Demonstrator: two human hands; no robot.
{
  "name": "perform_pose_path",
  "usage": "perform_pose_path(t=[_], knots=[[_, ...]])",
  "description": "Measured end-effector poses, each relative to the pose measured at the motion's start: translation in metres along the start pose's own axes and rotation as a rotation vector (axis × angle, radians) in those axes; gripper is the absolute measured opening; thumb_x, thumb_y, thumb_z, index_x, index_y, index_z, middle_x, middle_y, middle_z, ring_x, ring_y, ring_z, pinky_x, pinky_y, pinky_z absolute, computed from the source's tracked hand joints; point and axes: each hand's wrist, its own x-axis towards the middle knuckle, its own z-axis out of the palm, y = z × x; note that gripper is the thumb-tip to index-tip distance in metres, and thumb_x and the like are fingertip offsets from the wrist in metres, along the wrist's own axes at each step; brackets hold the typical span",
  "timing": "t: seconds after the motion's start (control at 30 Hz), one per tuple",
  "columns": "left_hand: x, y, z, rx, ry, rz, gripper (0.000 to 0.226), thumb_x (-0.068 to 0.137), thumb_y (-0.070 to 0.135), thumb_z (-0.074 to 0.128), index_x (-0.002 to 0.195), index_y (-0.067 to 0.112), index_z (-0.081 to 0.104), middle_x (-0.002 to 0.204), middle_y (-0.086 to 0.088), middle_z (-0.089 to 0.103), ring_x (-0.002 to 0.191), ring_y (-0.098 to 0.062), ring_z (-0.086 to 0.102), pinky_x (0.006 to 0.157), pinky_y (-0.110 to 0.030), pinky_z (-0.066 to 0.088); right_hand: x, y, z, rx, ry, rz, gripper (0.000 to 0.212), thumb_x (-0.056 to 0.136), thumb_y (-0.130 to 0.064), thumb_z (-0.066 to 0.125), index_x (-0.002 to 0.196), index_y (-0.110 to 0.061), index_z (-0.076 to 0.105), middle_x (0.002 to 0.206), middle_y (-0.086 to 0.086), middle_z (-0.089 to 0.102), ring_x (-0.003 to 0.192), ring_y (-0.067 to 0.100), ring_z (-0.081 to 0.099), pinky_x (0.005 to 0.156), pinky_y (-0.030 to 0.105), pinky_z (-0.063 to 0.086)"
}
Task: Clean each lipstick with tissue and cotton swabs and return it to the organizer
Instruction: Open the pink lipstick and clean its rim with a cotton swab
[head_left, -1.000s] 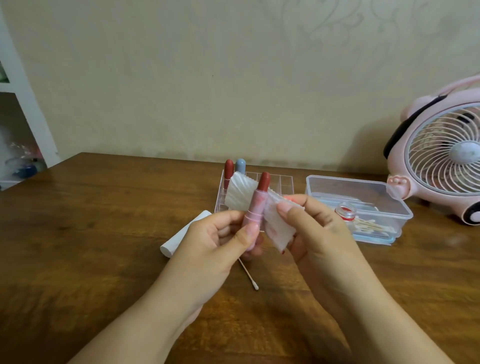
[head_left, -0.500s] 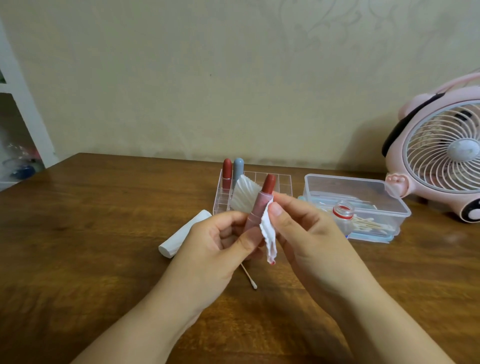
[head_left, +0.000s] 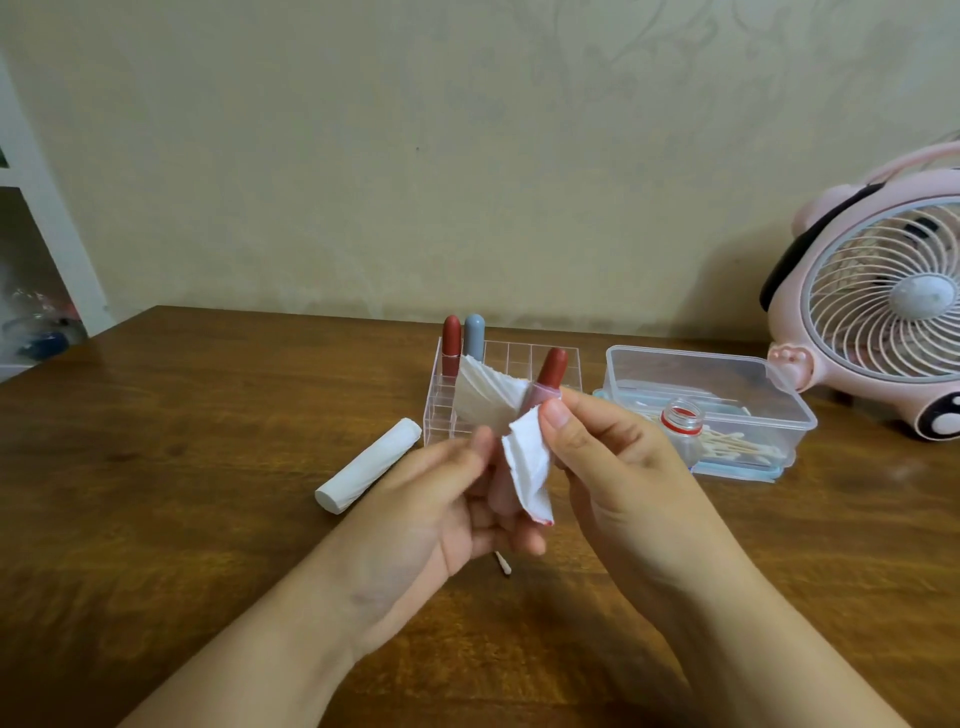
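Observation:
My left hand (head_left: 436, 509) grips a pink lipstick (head_left: 545, 384) with a dark red cap, held upright in front of me. My right hand (head_left: 608, 457) pinches a white tissue (head_left: 527, 467) against the lipstick's pink barrel; the tissue hangs down with a red stain at its lower corner. Behind them stands the clear organizer (head_left: 441, 410), with a red-capped lipstick (head_left: 451, 343) and a grey-capped one (head_left: 474, 335) in its back left cells. A used cotton swab (head_left: 502, 563) lies on the table under my hands, mostly hidden.
A white tissue roll (head_left: 369, 465) lies left of the organizer. To the right a clear plastic box (head_left: 779, 410) holds cotton swabs and a small bottle (head_left: 683, 423) with a red-ringed neck. A pink fan (head_left: 883, 312) stands at far right. The wooden table (head_left: 182, 467) carries all this.
My right hand has slid the tissue down the lipstick barrel, and the tissue is more bunched. My left thumb has shifted lower on the lipstick.

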Motion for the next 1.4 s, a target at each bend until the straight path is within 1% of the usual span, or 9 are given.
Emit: perform_pose_path(t=[0.13, 0.3, 0.43, 0.57, 0.67, 0.93, 1.13, 1.27, 1.4], knots=[[0.001, -0.003, 0.000, 0.107, -0.029, 0.043, 0.028, 0.082, 0.034, 0.053, 0.075, 0.015, 0.072, 0.066, -0.006, 0.062, 0.057, -0.017, 0.057, 0.062, -0.029, 0.052, 0.000, 0.001, -0.002, 0.050, -0.014, 0.032, 0.029, 0.088, -0.029, 0.052, 0.081, -0.005, 0.066, 0.061, 0.018, 0.060, 0.044, 0.026, 0.052, 0.045, 0.032, 0.046], [0.004, -0.006, -0.001, 0.230, 0.122, 0.169, 0.036, 0.069, 0.030, 0.073, 0.088, 0.000, 0.067, 0.068, -0.005, 0.065, 0.058, -0.013, 0.057, 0.056, -0.022, 0.048, 0.001, 0.007, 0.000, 0.000, 0.057, -0.014, 0.025, 0.086, -0.030, 0.054, 0.078, -0.012, 0.068, 0.069, 0.008, 0.062, 0.054, 0.022, 0.056, 0.053, 0.035, 0.049], [0.004, -0.009, 0.000, 0.363, 0.222, 0.266, 0.020, 0.065, 0.034, 0.069, 0.076, 0.018, 0.071, 0.068, -0.002, 0.066, 0.062, -0.014, 0.058, 0.059, -0.023, 0.048, 0.003, 0.008, -0.002, -0.058, 0.139, -0.032, 0.029, 0.088, -0.033, 0.057, 0.081, -0.007, 0.070, 0.080, 0.009, 0.065, 0.074, 0.016, 0.062, 0.068, 0.024, 0.053], [0.001, -0.007, 0.004, 0.167, 0.101, 0.059, 0.037, 0.077, 0.035, 0.053, 0.093, 0.004, 0.064, 0.067, -0.008, 0.061, 0.058, -0.017, 0.055, 0.064, -0.031, 0.049, 0.000, 0.004, 0.001, -0.014, 0.093, 0.000, 0.031, 0.089, -0.033, 0.054, 0.079, -0.007, 0.067, 0.063, 0.016, 0.059, 0.048, 0.025, 0.053, 0.054, 0.043, 0.048], [-0.002, -0.004, 0.008, 0.043, 0.036, -0.007, 0.033, 0.081, 0.031, 0.049, 0.093, 0.003, 0.062, 0.065, -0.011, 0.062, 0.054, -0.018, 0.057, 0.060, -0.030, 0.052, -0.002, -0.001, 0.003, 0.045, 0.077, 0.026, 0.031, 0.087, -0.035, 0.055, 0.072, -0.010, 0.066, 0.056, 0.021, 0.051, 0.038, 0.020, 0.046, 0.043, 0.033, 0.043], [0.004, -0.008, 0.005, 0.337, 0.310, 0.274, 0.025, 0.069, 0.030, 0.067, 0.085, 0.011, 0.066, 0.068, -0.004, 0.069, 0.058, -0.012, 0.062, 0.064, -0.027, 0.054, 0.000, 0.001, 0.007, -0.075, 0.189, -0.067, 0.031, 0.082, -0.026, 0.053, 0.079, 0.002, 0.067, 0.081, 0.020, 0.060, 0.055, 0.013, 0.057, 0.054, 0.015, 0.050], [0.003, -0.008, 0.005, 0.293, 0.181, 0.053, 0.040, 0.070, 0.052, 0.048, 0.081, 0.022, 0.071, 0.064, 0.001, 0.063, 0.063, -0.012, 0.057, 0.072, -0.036, 0.047, 0.002, 0.008, 0.000, -0.085, 0.200, -0.010, 0.035, 0.085, -0.036, 0.056, 0.087, -0.003, 0.068, 0.081, 0.018, 0.061, 0.073, 0.024, 0.059, 0.078, 0.044, 0.050], [0.002, -0.010, 0.004, 0.388, 0.160, 0.142, 0.036, 0.073, 0.045, 0.051, 0.078, 0.017, 0.072, 0.066, 0.002, 0.065, 0.062, -0.010, 0.059, 0.076, -0.037, 0.048, 0.000, 0.005, 0.002, -0.052, 0.209, -0.008, 0.037, 0.082, -0.035, 0.057, 0.083, 0.000, 0.068, 0.072, 0.013, 0.061, 0.064, 0.021, 0.059, 0.060, 0.022, 0.053], [0.004, -0.009, 0.001, 0.446, 0.310, 0.289, 0.025, 0.062, 0.041, 0.067, 0.079, 0.023, 0.073, 0.074, -0.001, 0.072, 0.072, -0.018, 0.067, 0.073, -0.033, 0.055, 0.001, 0.009, 0.006, -0.120, 0.250, -0.015, 0.042, 0.076, -0.034, 0.054, 0.085, 0.004, 0.069, 0.091, 0.026, 0.060, 0.073, 0.012, 0.059, 0.062, 0.012, 0.049]])
